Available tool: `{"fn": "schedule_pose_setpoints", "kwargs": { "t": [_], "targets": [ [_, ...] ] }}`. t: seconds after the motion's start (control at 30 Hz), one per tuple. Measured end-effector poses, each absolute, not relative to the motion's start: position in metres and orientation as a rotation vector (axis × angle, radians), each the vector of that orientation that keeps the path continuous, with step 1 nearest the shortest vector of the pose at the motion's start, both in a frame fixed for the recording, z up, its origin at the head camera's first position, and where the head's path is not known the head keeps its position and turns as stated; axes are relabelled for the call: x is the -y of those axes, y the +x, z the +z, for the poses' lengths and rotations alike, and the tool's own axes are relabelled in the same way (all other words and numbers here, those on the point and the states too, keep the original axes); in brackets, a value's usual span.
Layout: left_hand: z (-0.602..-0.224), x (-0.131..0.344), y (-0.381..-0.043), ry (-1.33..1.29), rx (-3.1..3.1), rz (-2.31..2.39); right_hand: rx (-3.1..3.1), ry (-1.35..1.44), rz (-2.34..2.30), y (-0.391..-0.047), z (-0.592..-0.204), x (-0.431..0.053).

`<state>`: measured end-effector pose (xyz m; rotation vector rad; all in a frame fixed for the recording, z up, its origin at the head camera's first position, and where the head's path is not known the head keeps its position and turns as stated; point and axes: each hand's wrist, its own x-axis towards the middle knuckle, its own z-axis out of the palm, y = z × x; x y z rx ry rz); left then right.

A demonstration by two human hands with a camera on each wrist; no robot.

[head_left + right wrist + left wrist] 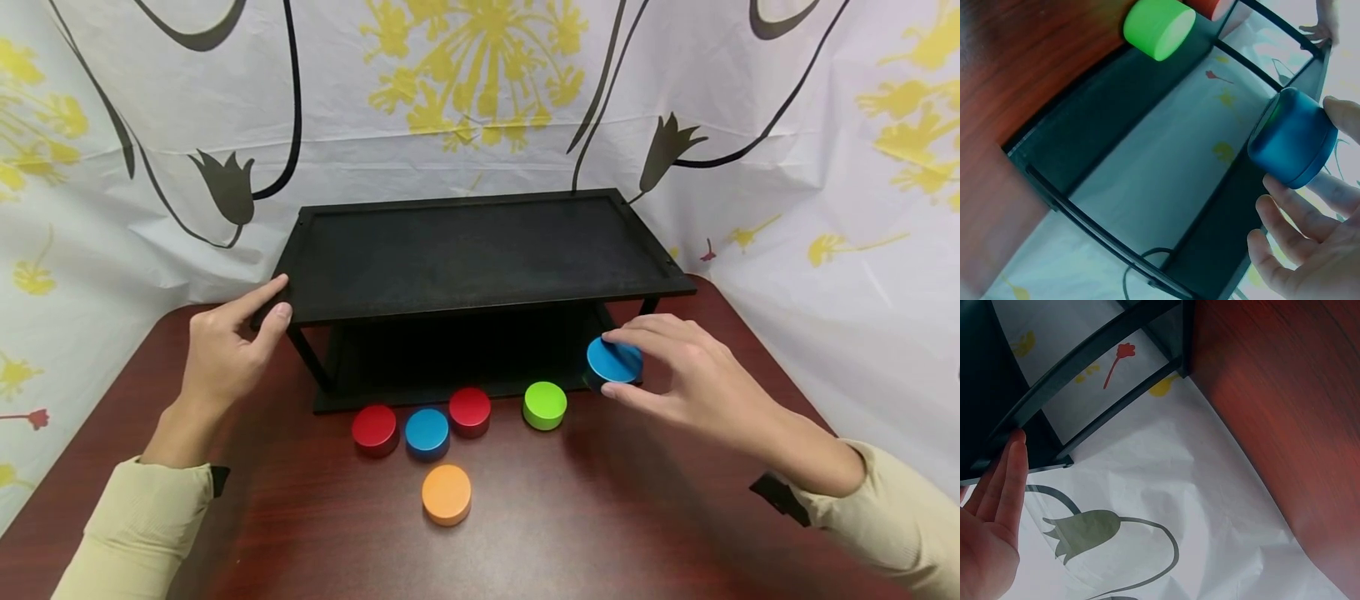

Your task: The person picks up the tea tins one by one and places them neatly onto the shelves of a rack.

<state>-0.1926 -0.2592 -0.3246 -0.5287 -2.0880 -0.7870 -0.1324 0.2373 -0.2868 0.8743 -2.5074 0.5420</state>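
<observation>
My right hand holds a short blue cylinder between thumb and fingers, at the front right of a two-tier black shelf. In the right wrist view this blue cylinder has smooth rounded sides and a seam near one end. At the shelf's front left corner, my left hand grips the top board, thumb and index finger at its edge. The left wrist view shows other fingers of that hand reaching straight up against the board.
Along the shelf's front stand a red cylinder, another blue cylinder, a second red one and a green cylinder. An orange cylinder sits nearer on the dark red table. Patterned white sheeting surrounds the back and sides.
</observation>
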Motion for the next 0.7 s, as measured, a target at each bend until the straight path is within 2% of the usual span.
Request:
{"fn": "schedule_pose_setpoints", "kwargs": {
  "t": [0.37, 0.7],
  "targets": [
    [-0.324, 0.259, -0.192, -0.524, 2.102, -0.779, 2.362, 0.964, 0.585, -0.139, -0.27, -0.238],
    [-0.323, 0.253, -0.19, -0.494, 2.065, -0.809, 2.31, 0.93, 0.583, -0.152, -0.254, -0.242]
  ]
}}
